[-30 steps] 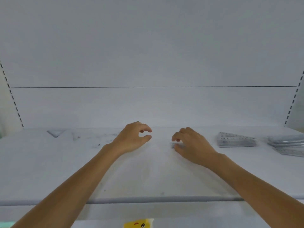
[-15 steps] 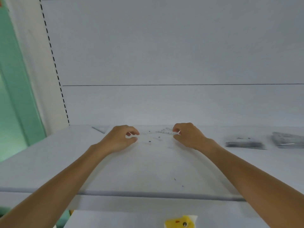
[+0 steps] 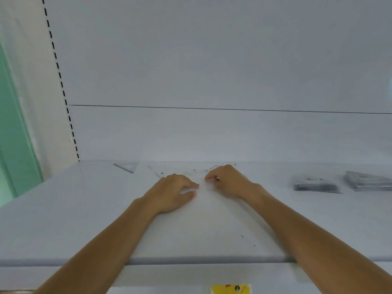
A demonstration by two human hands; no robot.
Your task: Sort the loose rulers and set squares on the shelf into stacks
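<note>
Hands have drawn together since a moment ago — left hand (image 3: pixel 172 193) and right hand (image 3: pixel 227 180) both pinched narrow on a clear set square (image 3: pixel 191 177), likely lifting it toward the stacks (image 3: pixel 317 184).

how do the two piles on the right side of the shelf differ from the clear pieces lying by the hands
The two piles are stacked several layers deep and look dark grey; the clear pieces lie loose in a single layer, nearly invisible against the white shelf. The piles sit apart from both hands, while the clear pieces lie right beside the left hand and right hand. Both groups rest flat on the shelf.
</note>
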